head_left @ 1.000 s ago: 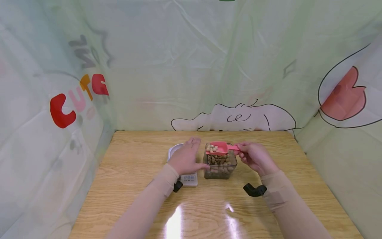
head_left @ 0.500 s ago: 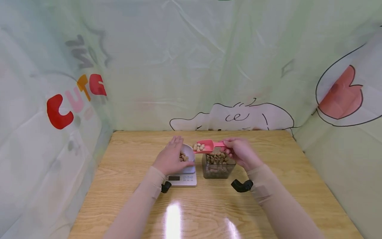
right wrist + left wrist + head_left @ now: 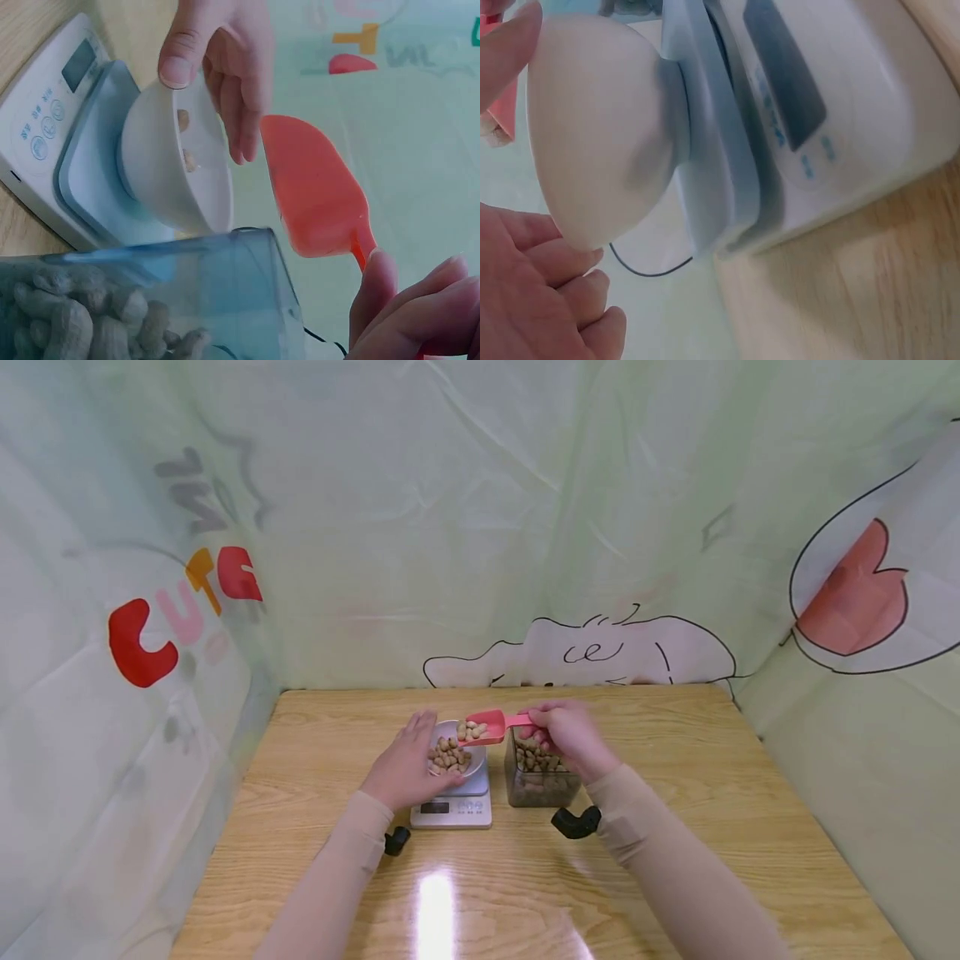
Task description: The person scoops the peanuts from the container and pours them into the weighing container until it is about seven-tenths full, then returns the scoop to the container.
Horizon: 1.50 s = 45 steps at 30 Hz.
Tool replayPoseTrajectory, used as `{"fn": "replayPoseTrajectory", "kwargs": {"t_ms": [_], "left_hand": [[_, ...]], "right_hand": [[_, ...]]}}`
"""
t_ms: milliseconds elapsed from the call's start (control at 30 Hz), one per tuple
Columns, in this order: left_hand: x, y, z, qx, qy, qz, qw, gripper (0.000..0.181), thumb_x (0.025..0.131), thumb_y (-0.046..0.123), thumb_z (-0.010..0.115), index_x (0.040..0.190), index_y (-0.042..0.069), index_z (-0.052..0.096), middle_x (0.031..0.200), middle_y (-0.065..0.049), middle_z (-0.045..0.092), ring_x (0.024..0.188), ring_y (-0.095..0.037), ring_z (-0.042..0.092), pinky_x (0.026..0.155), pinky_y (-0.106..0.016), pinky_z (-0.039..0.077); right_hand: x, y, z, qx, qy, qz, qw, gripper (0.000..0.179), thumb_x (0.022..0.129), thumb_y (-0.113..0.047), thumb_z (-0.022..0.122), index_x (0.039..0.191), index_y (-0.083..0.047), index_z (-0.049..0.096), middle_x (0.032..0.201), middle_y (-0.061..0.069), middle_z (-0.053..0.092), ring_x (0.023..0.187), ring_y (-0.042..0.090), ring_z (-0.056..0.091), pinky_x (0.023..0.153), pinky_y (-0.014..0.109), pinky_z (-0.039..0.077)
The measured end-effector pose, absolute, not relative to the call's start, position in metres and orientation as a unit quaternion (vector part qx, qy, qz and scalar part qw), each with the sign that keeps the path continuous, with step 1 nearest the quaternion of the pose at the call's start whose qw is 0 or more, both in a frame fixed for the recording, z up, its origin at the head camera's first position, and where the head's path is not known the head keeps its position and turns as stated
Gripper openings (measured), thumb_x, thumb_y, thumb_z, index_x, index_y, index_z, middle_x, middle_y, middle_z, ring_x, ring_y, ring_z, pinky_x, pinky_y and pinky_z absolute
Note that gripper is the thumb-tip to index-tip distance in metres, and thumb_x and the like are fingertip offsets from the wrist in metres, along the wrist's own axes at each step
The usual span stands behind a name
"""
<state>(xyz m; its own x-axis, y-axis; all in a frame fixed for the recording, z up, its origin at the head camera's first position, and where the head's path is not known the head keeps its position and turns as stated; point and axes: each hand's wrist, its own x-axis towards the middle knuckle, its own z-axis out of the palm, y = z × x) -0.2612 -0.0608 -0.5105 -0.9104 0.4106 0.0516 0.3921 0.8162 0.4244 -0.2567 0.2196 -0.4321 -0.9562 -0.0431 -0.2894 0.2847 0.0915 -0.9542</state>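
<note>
A red scoop (image 3: 486, 727), gripped by its handle in my right hand (image 3: 564, 735), carries several unshelled peanuts (image 3: 471, 732) over the far right side of a white bowl (image 3: 169, 161). Peanuts also lie in the bowl, which sits on a white kitchen scale (image 3: 450, 817). My left hand (image 3: 408, 768) is spread along the bowl's left side. Its thumb (image 3: 178, 69) lies at the rim, while the fingers (image 3: 562, 262) reach the rim on the opposite side. The right wrist view shows only the scoop's red underside.
Just right of the scale stands a transparent grey container (image 3: 542, 789) holding unshelled peanuts. The wooden table (image 3: 675, 852) ends at a printed curtain (image 3: 360, 527) behind, with curtain on both sides too. Black wrist mounts (image 3: 576, 822) project beneath the forearms.
My right hand has carried the loaded scoop leftward from above the container to above the bowl. My left hand has shifted left, exposing more of the bowl and its peanuts.
</note>
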Motion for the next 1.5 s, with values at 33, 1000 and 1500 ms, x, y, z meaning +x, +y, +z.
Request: {"fn": "replayPoseTrajectory", "kwargs": {"t_ms": [33, 1000, 1500], "left_hand": [[-0.261, -0.062, -0.511, 0.210, 0.954, 0.213, 0.023, 0.123, 0.088, 0.075, 0.073, 0.173, 0.007, 0.017, 0.182, -0.011, 0.017, 0.170, -0.034, 0.017, 0.137, -0.047, 0.021], [-0.258, -0.071, -0.515, 0.190, 0.955, 0.221, 0.046, 0.119, 0.087, 0.072, 0.076, 0.173, 0.010, 0.022, 0.181, -0.012, 0.021, 0.170, -0.031, 0.014, 0.137, -0.050, 0.020], [-0.259, -0.064, -0.507, 0.205, 0.952, 0.223, 0.038, 0.119, 0.089, 0.073, 0.074, 0.174, 0.010, 0.018, 0.182, -0.009, 0.017, 0.171, -0.032, 0.013, 0.138, -0.048, 0.018]], "right_hand": [[-0.257, 0.217, -0.433, 0.082, 0.735, -0.663, 0.118, 0.035, 0.113, -0.008, 0.048, 0.136, 0.014, 0.062, 0.075, 0.002, 0.071, 0.060, 0.005, 0.051, 0.053, 0.016, 0.043], [-0.234, 0.188, -0.439, -0.107, 0.893, -0.407, -0.161, 0.018, 0.106, -0.005, 0.064, 0.107, -0.007, 0.082, 0.081, 0.005, 0.078, 0.065, 0.013, 0.066, 0.051, 0.026, 0.051], [-0.238, 0.200, -0.437, 0.007, 0.793, -0.609, -0.007, 0.024, 0.111, -0.006, 0.056, 0.120, 0.006, 0.074, 0.080, 0.014, 0.074, 0.056, 0.014, 0.057, 0.050, 0.022, 0.050]]}}
